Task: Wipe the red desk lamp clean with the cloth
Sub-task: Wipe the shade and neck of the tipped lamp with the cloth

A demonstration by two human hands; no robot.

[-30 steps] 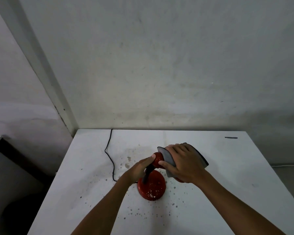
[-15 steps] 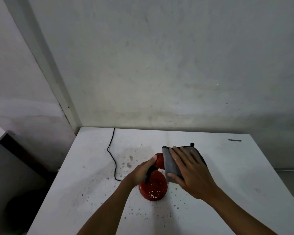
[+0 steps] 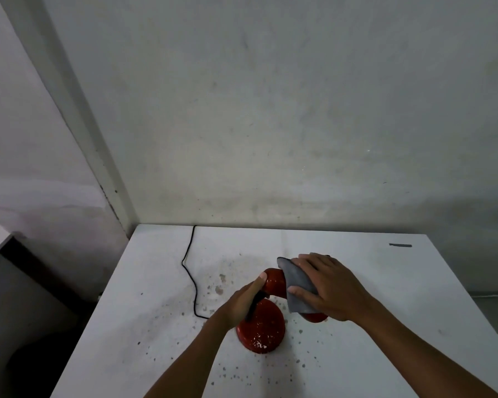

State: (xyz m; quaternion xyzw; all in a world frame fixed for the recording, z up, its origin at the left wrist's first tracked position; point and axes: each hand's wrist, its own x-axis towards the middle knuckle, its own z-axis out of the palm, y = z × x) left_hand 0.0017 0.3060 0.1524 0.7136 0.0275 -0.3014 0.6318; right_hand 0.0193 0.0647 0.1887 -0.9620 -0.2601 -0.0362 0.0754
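The white counter (image 3: 385,326) fills the lower half of the view, pushed into the corner of two pale walls, and its top is flecked with dark specks around the middle, most thickly near the lamp. The red desk lamp (image 3: 261,328) stands near the centre of the counter, its round base speckled with pale spots, which suggests the base has yet to be wiped. Its head leans over to the right, low above the counter, so the shade's upper side is presented to the wiping hand.

The right hand (image 3: 332,288) lies spread over the shade with fingers extended, pressing the grey cloth (image 3: 298,285) flat against the red surface; a flat palm gives the cloth broad contact for rubbing. The cloth drapes over the shade and hides most of it, with red showing at its left and lower edges.

The left hand (image 3: 243,301) is closed around the dark neck just below the head, thumb resting against the red. That hold likely braces the lamp so the rubbing does not tip or swing it.

A thin black cord (image 3: 191,271) trails from behind the left hand toward the far wall, lying slack and clear of both hands.
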